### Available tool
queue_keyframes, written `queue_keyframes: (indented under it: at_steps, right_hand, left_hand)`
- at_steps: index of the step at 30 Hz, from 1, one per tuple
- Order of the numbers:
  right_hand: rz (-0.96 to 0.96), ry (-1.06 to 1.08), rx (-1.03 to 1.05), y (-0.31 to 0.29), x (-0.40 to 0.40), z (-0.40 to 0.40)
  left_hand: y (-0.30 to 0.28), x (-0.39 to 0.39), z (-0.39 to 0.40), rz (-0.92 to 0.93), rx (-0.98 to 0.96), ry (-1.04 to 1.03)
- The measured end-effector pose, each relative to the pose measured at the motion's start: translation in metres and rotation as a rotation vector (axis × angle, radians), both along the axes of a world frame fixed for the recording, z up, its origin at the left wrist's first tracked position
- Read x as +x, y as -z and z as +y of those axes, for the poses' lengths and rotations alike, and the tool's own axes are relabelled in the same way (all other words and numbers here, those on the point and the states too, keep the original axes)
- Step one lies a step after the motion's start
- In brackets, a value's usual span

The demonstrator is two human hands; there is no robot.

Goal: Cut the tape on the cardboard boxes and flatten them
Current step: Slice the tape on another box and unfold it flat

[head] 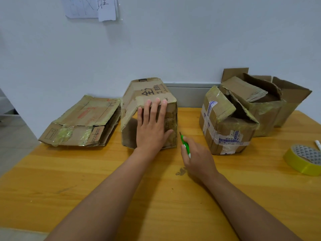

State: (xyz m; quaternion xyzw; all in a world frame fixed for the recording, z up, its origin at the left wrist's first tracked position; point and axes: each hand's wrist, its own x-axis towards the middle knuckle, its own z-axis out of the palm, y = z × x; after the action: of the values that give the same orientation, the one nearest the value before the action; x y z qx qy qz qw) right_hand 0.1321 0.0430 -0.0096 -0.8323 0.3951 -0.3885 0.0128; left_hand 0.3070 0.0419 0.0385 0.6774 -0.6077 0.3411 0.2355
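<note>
Fingers (186, 150) of the right hand (198, 158) are curled round a small green cutter (184, 144), its tip pointing away toward the middle box (149, 110) and stopping just short of that box's near right corner. That hand hovers low over the yellow wooden worktop (156, 206), just right of the middle box and nearer to the person. A dark smudge (180, 171) marks the wood beside the wrist.

Next out, the left hand (152, 129) lies flat against the near face of the middle box, its fingers straight and spread, the tips reaching up to the top edge and the thumb stretched toward the right corner. This box stands upright, brown and worn, with black printed characters on top and old tape along its seams; its left side gapes open at the bottom.

Left of the middle box, touching or nearly so, lies a stack of flattened cardboard (83, 122) with yellowed tape. Right of it, well apart, stands a taped box (224, 129) bound with white and blue printed tape, one flap raised. Behind that one sits a larger open box (271, 103) with folded cardboard pieces inside. Far right of the middle box, a yellow tape roll (303, 160) rests near the worktop's edge, with a white pen (318, 144) beyond it. On the wall above hang sheets of paper (90, 7).
</note>
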Motion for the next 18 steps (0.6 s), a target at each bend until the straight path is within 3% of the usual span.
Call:
queue_keyframes:
  at_steps: [12,18]
  right_hand:
    - [0.011,0.054,-0.224,0.006,0.011,-0.006]
    - [0.042,0.045,-0.239,0.01,0.012,-0.006]
  left_hand:
    - [0.002,0.0,-0.003,-0.011,-0.017,-0.001]
    - [0.001,-0.001,-0.002,0.0,-0.017,-0.006]
